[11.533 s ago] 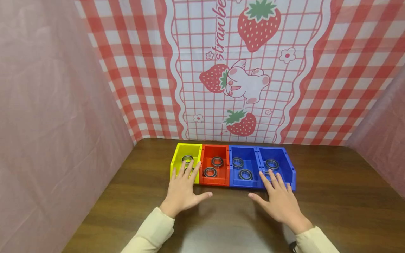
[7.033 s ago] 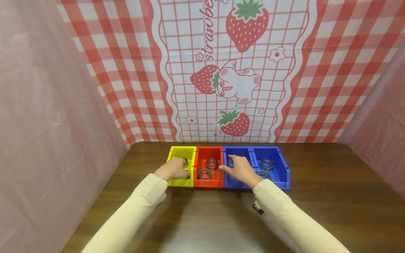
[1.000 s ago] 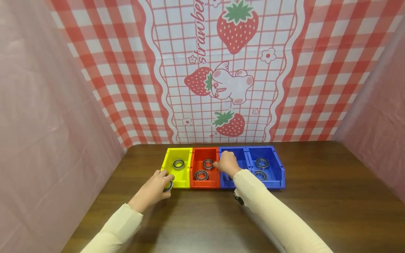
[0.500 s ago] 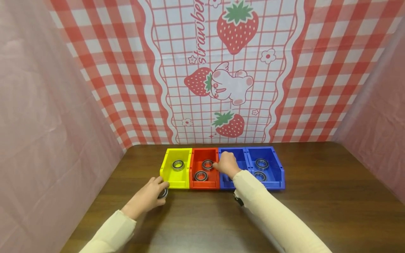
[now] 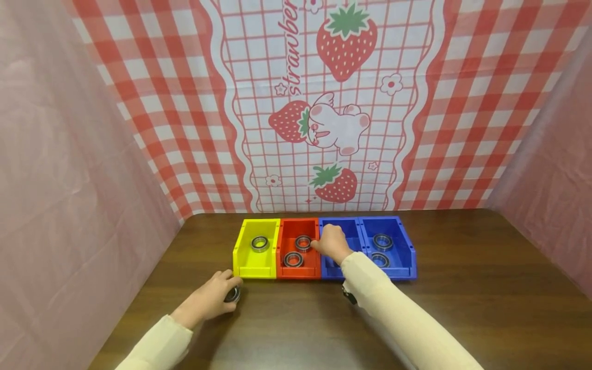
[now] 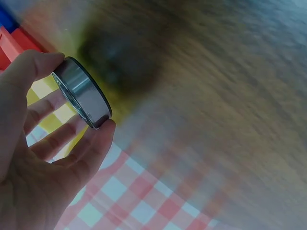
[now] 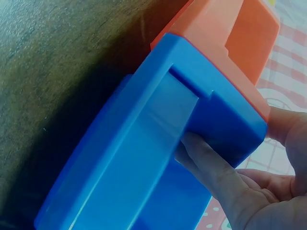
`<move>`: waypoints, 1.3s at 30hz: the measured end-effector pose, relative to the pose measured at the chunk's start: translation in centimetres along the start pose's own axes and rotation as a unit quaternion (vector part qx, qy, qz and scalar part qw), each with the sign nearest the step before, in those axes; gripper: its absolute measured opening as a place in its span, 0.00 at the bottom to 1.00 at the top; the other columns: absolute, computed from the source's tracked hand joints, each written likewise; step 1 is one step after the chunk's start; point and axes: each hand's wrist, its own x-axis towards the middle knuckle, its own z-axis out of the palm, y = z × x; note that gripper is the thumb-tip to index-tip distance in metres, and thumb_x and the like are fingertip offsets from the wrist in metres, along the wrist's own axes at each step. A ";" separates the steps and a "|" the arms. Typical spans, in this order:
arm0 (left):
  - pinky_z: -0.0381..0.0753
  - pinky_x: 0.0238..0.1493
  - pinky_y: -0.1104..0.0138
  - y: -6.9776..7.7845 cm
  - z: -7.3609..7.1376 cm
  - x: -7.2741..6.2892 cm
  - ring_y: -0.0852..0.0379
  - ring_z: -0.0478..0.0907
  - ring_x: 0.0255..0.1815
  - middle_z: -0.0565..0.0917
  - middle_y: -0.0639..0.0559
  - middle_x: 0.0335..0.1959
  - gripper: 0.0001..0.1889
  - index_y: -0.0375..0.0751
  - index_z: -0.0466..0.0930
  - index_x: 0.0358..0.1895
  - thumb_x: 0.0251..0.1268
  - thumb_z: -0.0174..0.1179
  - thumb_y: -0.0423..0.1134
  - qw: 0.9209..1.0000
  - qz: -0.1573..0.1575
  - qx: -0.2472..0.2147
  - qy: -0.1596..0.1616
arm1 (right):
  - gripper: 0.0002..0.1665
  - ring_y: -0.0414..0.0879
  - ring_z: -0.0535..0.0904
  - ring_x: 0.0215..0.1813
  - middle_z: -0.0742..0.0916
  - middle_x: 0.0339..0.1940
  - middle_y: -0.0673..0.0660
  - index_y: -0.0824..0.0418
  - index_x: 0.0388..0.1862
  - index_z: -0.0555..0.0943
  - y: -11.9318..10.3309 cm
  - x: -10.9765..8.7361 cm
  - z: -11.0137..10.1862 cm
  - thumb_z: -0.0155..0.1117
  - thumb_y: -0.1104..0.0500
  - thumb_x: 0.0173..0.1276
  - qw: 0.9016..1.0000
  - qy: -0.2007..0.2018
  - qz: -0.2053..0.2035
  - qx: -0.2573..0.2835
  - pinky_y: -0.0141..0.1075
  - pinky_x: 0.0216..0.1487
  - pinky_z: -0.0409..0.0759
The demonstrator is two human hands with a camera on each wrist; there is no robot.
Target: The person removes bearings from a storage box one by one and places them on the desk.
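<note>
My left hand [image 5: 210, 298] pinches a ball bearing [image 6: 84, 93] between thumb and fingertips, over the table in front of the yellow bin [image 5: 256, 271]. In the left wrist view its steel outer side faces the camera. One bearing [image 5: 260, 243] lies in the yellow bin. My right hand [image 5: 332, 241] reaches into the left blue bin [image 7: 129, 158]. Its thumb is at the wall shared with the red bin [image 5: 298, 271], its fingers inside the blue one. Whether they grip anything is hidden, as are that bin's contents.
Two bearings lie in the red bin, the nearer bearing [image 5: 293, 260] by its front lip. The right blue bin [image 5: 402, 257] holds two more, including a rear bearing [image 5: 382, 242]. All bins stand side by side on a wooden table [image 5: 287, 329], before a checked cloth [image 5: 185, 154].
Since 7 s ago my left hand has brought a bearing out of the yellow bin, then drawn it nearer and leftward. My right hand stays at the left blue bin.
</note>
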 end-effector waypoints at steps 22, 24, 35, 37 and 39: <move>0.78 0.40 0.61 -0.6 0.1 -0.4 0.55 0.74 0.39 0.78 0.50 0.39 0.17 0.41 0.79 0.44 0.47 0.69 0.35 0.999 -0.025 -0.031 -0.028 | 0.22 0.43 0.67 0.18 0.70 0.13 0.52 0.59 0.13 0.67 0.3 0.0 0.4 0.68 0.57 0.59 1.000 0.012 -0.003 0.007 0.29 0.19 0.65; 0.78 0.40 0.61 -0.6 0.1 -0.2 0.55 0.74 0.40 0.77 0.50 0.39 0.18 0.41 0.79 0.44 0.47 0.70 0.35 0.999 -0.023 -0.030 -0.029 | 0.23 0.43 0.66 0.18 0.69 0.12 0.51 0.58 0.12 0.66 0.3 -0.1 0.4 0.68 0.57 0.59 1.000 0.014 -0.004 0.006 0.29 0.19 0.65; 0.79 0.41 0.62 -0.3 -0.5 0.1 0.55 0.76 0.40 0.78 0.49 0.40 0.18 0.38 0.79 0.45 0.49 0.70 0.36 0.996 -0.038 -0.042 -0.072 | 0.22 0.42 0.66 0.16 0.67 0.11 0.50 0.59 0.13 0.69 0.4 -0.2 0.6 0.69 0.56 0.59 1.000 0.016 -0.002 0.011 0.29 0.18 0.64; 0.79 0.40 0.62 -0.2 -0.7 0.2 0.55 0.76 0.41 0.79 0.48 0.41 0.18 0.38 0.80 0.46 0.49 0.69 0.36 0.995 -0.044 -0.045 -0.082 | 0.22 0.42 0.65 0.16 0.67 0.11 0.50 0.59 0.13 0.68 0.4 -0.2 0.7 0.68 0.56 0.59 1.000 0.019 -0.002 0.007 0.29 0.18 0.64; 0.79 0.40 0.62 0.0 -1.1 0.2 0.55 0.76 0.40 0.80 0.48 0.41 0.18 0.38 0.80 0.46 0.49 0.69 0.37 0.994 -0.050 -0.044 -0.087 | 0.22 0.42 0.65 0.16 0.67 0.11 0.50 0.59 0.13 0.68 0.3 -0.1 0.6 0.68 0.56 0.59 1.000 0.019 -0.004 0.004 0.29 0.18 0.64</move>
